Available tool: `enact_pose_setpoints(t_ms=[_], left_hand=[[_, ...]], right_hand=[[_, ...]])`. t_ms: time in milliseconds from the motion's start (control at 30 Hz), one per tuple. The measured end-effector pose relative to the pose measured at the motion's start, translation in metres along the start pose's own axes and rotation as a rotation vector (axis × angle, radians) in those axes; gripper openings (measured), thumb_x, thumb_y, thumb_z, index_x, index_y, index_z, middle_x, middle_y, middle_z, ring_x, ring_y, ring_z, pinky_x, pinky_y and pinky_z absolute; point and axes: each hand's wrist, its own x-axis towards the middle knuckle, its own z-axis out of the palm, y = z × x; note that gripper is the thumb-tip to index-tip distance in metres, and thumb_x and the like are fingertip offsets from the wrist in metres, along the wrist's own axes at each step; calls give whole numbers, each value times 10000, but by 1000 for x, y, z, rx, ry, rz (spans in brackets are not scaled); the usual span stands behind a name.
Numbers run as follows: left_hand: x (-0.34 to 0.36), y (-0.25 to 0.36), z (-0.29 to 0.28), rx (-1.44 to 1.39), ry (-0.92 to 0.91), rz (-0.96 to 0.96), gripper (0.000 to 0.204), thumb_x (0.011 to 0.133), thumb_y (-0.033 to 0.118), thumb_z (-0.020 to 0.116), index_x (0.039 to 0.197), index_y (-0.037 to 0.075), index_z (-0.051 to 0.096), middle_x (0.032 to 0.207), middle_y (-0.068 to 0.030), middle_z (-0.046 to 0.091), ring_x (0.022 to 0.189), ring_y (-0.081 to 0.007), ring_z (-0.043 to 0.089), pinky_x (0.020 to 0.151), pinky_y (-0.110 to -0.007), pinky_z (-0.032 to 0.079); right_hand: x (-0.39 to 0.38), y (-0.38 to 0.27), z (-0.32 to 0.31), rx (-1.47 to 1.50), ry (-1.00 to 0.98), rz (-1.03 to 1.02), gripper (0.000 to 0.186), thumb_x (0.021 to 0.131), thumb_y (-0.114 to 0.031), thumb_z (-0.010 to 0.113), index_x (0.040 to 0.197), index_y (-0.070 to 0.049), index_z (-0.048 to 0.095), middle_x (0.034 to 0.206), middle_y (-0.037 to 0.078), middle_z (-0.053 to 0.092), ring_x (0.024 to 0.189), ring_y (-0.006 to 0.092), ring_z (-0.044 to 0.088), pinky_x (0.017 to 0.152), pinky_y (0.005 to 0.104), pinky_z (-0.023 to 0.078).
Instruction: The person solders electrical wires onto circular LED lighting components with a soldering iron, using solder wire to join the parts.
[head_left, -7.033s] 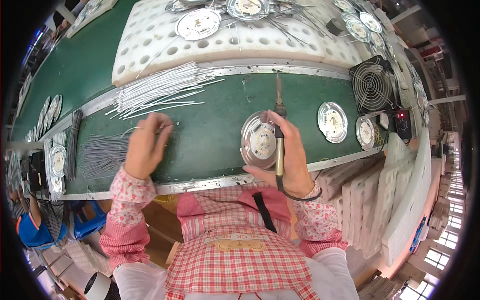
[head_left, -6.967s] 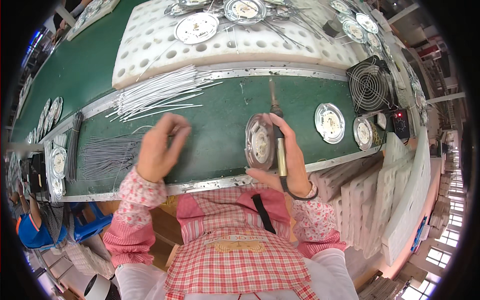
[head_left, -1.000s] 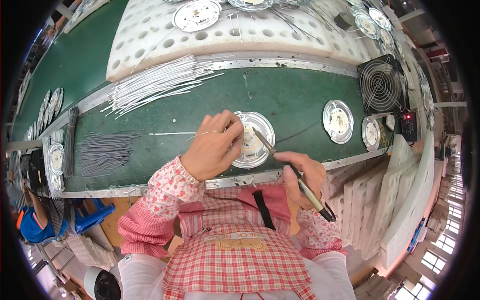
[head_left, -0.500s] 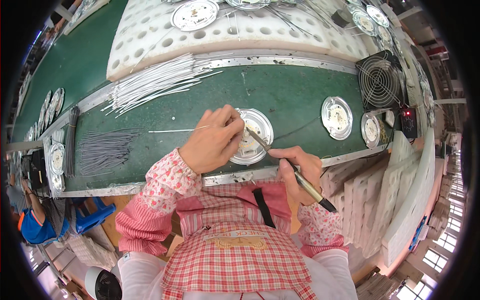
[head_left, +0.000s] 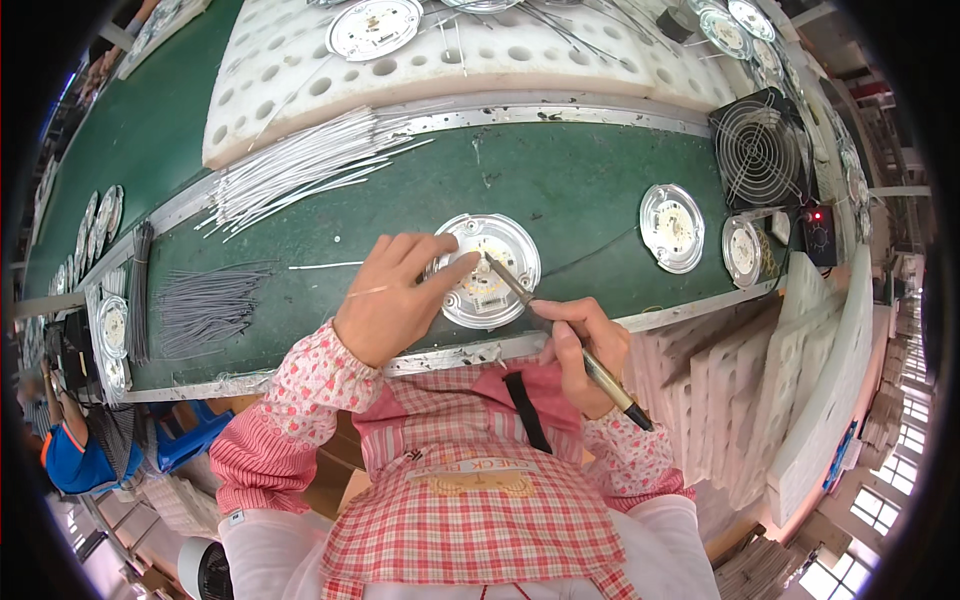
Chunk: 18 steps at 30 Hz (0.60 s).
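My left hand point(head_left: 396, 295) bends over the left side of a round silver disc with a circuit board point(head_left: 485, 285), fingertips near its middle; whatever they pinch is hidden. A white wire point(head_left: 315, 266) runs left from behind that hand along the green bench point(head_left: 370, 200). My right hand point(head_left: 590, 355) grips a soldering iron point(head_left: 515, 285) slanted up to the left, its tip at the disc's centre beside my left fingertips. A dark thin wire extends right from the disc toward another silver disc point(head_left: 670, 228).
White wire bundle point(head_left: 300, 170) and grey wire pile point(head_left: 205, 305) lie left. Behind stands a holed foam board point(head_left: 280, 90) carrying discs. A fan point(head_left: 755, 150) and control box point(head_left: 818, 238) sit right. Foam panels point(head_left: 740, 370) lean below them. A co-worker point(head_left: 80, 450) is at left.
Compared with seven seconds ago, my hands have come together at the disc, the iron now pointing at it. In the last half second my left hand moved slightly left and down, its fingers loosening.
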Motion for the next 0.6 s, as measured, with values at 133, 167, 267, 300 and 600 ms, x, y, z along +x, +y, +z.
enact_pose_setpoints(t_ms=[133,167,267,300,600], left_hand=[[-2,4,-2,160,-37,79,501,746,44,685,1243,98,663,1146,-65,612,1015,-236,591,836,-367,472],[-3,3,-3,162,-33,78,501,746,44,685,1243,98,663,1146,-65,612,1015,-236,591,836,-367,472],[-4,2,-3,231,-72,122,499,755,68,675,1253,84,652,1133,-72,608,1023,-235,590,834,-366,475],[-5,1,-2,238,-72,129,520,756,75,675,1274,89,641,1131,-68,607,1022,-228,590,830,-364,473],[11,15,-9,-1,9,-125,195,806,140,652,948,51,553,962,-107,547,940,-315,523,816,-420,376]], right_hand=[[-1,-5,-4,102,-7,109,220,958,-65,547,1138,3,654,730,95,661,615,132,634,585,275,486],[0,-6,-7,173,-16,161,228,962,-74,557,1157,1,650,765,110,677,647,135,653,612,272,500],[19,-2,-10,-98,88,-55,267,936,-95,628,1185,-4,650,855,127,696,725,195,684,677,284,527],[31,16,-11,-293,28,-305,493,865,-149,728,1318,-26,580,1021,146,688,915,273,676,823,382,526],[39,12,52,-731,203,-335,951,737,-312,825,1509,-46,339,1231,163,551,1092,329,541,963,467,371]])
